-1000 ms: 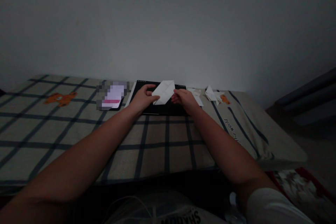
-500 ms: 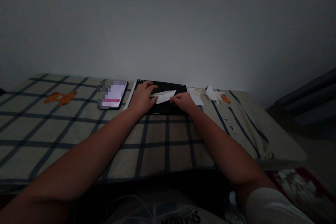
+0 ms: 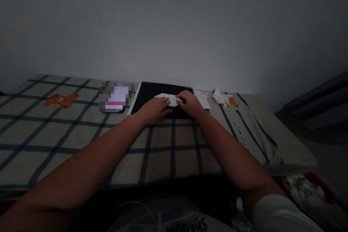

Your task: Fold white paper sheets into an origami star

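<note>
A folded white paper [image 3: 172, 98], long with a pointed left end, lies on a black sheet or folder [image 3: 152, 90]. My left hand [image 3: 155, 110] rests over the paper's lower left edge, fingers stretched flat on it and the thumb apart. At the paper's right end is my right hand [image 3: 189, 103], its fingers bent and the thumb and fingertips closed on the paper. Part of the paper is hidden under the fingers. Loose white paper sheets [image 3: 204, 103] lie just right of the black sheet.
A phone with a lit screen [image 3: 116, 98] lies to the left on the checked cloth [image 3: 174, 136]. Folded white paper pieces [image 3: 219, 96] sit to the right. A pale wall [image 3: 174, 25] rises behind. At lower right is a red container [image 3: 312, 188] with whitish contents.
The paper, previously slanted and raised at its right end, now lies flatter. My left hand has come down and nearer, its fingers now flat on the paper. My right hand stays at the right end.
</note>
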Motion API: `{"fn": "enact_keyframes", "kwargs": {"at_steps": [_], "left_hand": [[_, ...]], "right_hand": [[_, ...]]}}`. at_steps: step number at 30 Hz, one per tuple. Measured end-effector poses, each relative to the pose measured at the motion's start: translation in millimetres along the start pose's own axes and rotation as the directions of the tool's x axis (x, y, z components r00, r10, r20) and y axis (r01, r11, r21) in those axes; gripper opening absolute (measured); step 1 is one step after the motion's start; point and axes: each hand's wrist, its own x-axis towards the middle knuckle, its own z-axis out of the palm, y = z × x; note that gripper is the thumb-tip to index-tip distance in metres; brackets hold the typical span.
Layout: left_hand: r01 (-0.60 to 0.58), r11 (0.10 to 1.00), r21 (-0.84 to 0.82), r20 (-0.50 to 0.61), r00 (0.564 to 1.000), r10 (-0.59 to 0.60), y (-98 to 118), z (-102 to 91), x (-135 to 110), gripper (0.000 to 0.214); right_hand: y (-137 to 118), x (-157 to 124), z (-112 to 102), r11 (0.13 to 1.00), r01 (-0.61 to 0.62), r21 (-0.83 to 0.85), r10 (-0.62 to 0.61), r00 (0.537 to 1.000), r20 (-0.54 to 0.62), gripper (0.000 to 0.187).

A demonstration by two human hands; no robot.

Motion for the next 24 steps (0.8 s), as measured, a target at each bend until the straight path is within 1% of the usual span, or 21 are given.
{"fn": "enact_keyframes", "kwargs": {"at_steps": [2, 4, 6, 10, 13, 16, 20, 24], "left_hand": [[0.008, 1.000, -0.028, 0.014, 1.000, -0.008, 0, 0.8, 0, 0.052], [0.022, 0.999, -0.039, 0.017, 1.000, -0.022, 1, 1.3, 0, 0.052], [0.035, 0.999, -0.022, 0.007, 0.999, -0.034, 2, 2.1, -1, 0.054], [0.115, 0.993, 0.017, -0.004, 0.993, -0.115, 2, 3.7, -3, 0.062], [0.165, 0.986, 0.027, 0.015, 0.986, -0.166, 2, 1.9, -3, 0.064], [0.161, 0.984, 0.078, 0.036, 0.986, -0.164, 1, -2.6, -3, 0.057], [0.146, 0.975, 0.168, 0.029, 0.988, -0.153, 0, -7.2, -3, 0.046], [0.136, 0.972, 0.192, 0.007, 0.990, -0.140, -1, -7.2, -4, 0.044]], "right_hand": [[4, -1, 6, 0.999, 0.037, -0.024, -0.035, 0.997, 0.070, 0.031], [6, -1, 10, 0.998, 0.039, -0.044, -0.032, 0.991, 0.133, 0.031], [7, -1, 11, 0.998, 0.047, -0.050, -0.038, 0.985, 0.166, 0.028], [3, -1, 8, 0.994, 0.097, -0.055, -0.085, 0.980, 0.182, 0.024], [1, -2, 5, 0.989, 0.119, -0.084, -0.100, 0.973, 0.208, 0.022], [0, -2, 4, 0.988, 0.141, -0.064, -0.124, 0.967, 0.222, 0.021], [1, -2, 5, 0.979, 0.202, -0.006, -0.196, 0.953, 0.232, 0.022], [2, -3, 5, 0.971, 0.239, -0.001, -0.233, 0.947, 0.220, 0.025]]}}
